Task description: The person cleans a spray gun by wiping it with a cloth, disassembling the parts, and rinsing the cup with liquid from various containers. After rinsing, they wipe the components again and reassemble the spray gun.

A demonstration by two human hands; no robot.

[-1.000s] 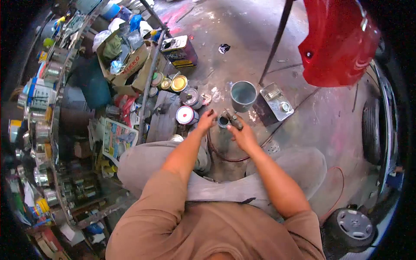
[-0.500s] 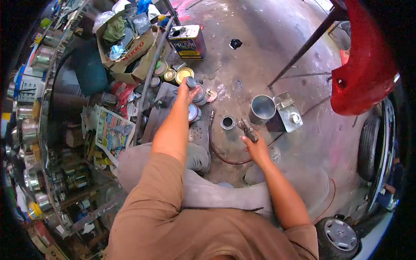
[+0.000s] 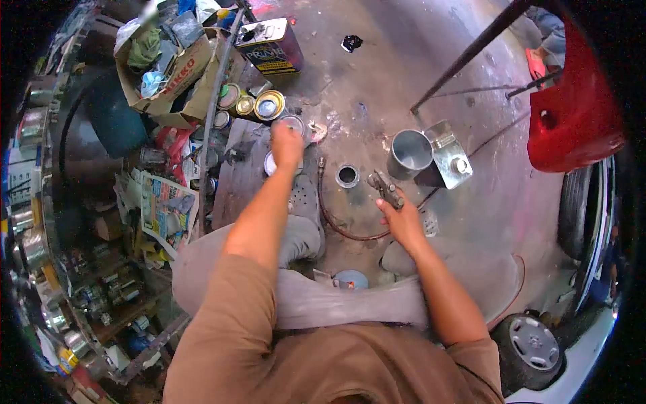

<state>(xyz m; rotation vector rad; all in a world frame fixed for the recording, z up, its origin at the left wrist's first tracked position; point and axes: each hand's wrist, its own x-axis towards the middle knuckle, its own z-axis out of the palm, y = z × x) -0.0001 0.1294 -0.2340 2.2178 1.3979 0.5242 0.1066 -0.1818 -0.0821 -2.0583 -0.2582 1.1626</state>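
Observation:
My left hand [image 3: 287, 145], bent at the wrist and partly blurred, is over the near edge of a grey-topped can [image 3: 292, 124]; its fingertips are hidden. Just beyond it, a small grey round piece [image 3: 268, 108] rests on a yellow-rimmed can [image 3: 270, 95]. My right hand [image 3: 405, 221] is closed around a dark, plier-like metal tool [image 3: 385, 190] pointing up and left. Left of the tool, a small open cup [image 3: 347, 176] with dark contents is on the floor. Beyond the tool is a large open metal can [image 3: 411, 153].
A rectangular tin [image 3: 451, 165] lies beside the large can. A brown hose [image 3: 343, 232] curves by my foot. A labelled tin [image 3: 270, 50] and a cardboard box [image 3: 176, 77] are at upper left. A metal stand [image 3: 464, 60] and red panel [image 3: 572, 128] are at right.
My left hand has left the grey round piece, which now rests on the yellow-rimmed can, and has come over the neighbouring can. My right hand still holds the tool. The view has shifted slightly.

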